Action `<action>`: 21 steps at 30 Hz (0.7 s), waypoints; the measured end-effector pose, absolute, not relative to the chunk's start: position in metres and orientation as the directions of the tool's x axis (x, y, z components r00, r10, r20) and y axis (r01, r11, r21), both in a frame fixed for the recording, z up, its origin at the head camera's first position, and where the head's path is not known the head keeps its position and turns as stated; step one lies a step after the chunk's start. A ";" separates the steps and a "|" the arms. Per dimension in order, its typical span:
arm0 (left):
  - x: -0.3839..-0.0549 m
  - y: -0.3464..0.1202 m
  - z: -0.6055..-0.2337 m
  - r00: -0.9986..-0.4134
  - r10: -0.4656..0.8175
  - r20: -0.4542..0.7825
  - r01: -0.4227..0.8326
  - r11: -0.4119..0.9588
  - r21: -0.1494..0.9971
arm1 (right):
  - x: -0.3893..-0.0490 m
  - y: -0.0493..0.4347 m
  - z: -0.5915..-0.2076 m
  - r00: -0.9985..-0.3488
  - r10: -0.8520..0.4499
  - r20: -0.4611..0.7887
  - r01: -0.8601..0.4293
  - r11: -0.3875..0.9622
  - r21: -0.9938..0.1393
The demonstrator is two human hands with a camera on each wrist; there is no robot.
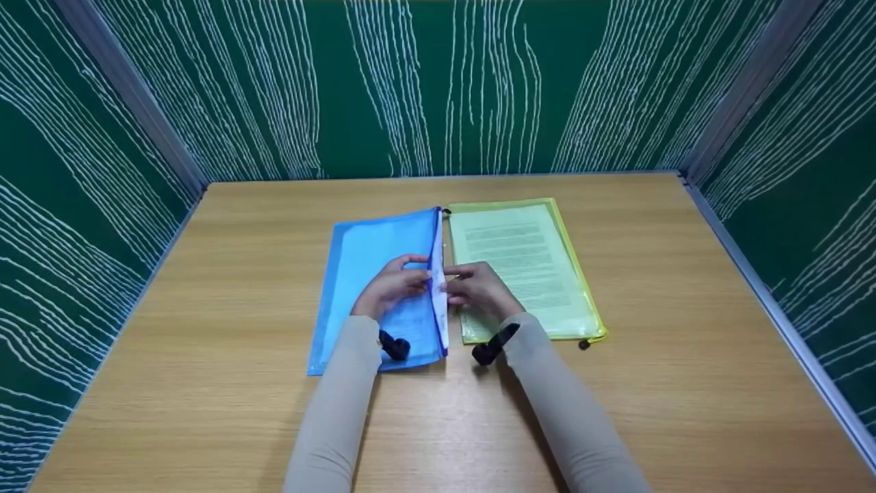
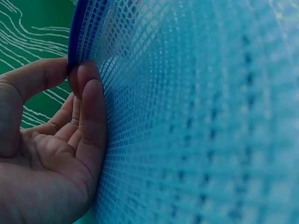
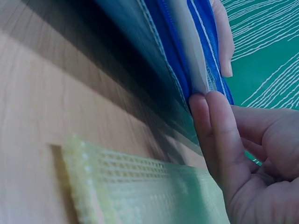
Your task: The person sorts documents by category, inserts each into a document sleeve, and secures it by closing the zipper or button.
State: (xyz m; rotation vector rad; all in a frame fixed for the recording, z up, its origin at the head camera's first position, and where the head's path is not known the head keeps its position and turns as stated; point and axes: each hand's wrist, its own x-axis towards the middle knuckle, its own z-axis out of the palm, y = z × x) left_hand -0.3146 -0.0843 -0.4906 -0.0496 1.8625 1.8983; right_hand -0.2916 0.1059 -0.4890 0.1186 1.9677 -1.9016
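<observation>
A blue mesh zipper pouch (image 1: pixel 373 274) lies on the table with its zipper side lifted and parted, showing the edge of white papers (image 1: pixel 438 301) inside. My left hand (image 1: pixel 395 284) pinches the dark blue zipper edge (image 2: pixel 77 32) between thumb and fingers. From the other side, my right hand (image 1: pixel 479 287) meets the opening. Close up in the right wrist view, its fingertips (image 3: pixel 218 100) grip the edge of the papers between the two zipper bands. The pouch's mesh fills most of the left wrist view.
Beside the blue pouch lies a yellow-edged mesh pouch (image 1: pixel 527 274) with a printed sheet inside, partly under my right hand. Its zipper end (image 1: pixel 584 344) points toward me. Green panels with white lines (image 1: pixel 479 89) enclose the wooden table (image 1: pixel 684 383) at the back and both sides.
</observation>
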 end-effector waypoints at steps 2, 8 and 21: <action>-0.314 -0.084 -0.490 -0.885 0.313 -0.344 -0.353 0.029 0.935 | -0.293 0.106 -0.488 -0.918 -0.208 -0.337 0.321 0.106 -0.941; -0.314 -0.083 -0.490 -0.886 0.310 -0.344 -0.358 0.013 0.934 | -0.295 0.103 -0.487 -0.917 -0.198 -0.347 0.320 0.157 -0.934; -0.313 -0.083 -0.494 -0.876 0.320 -0.360 -0.366 0.045 0.930 | -0.294 0.098 -0.487 -0.906 -0.216 -0.365 0.323 0.208 -0.923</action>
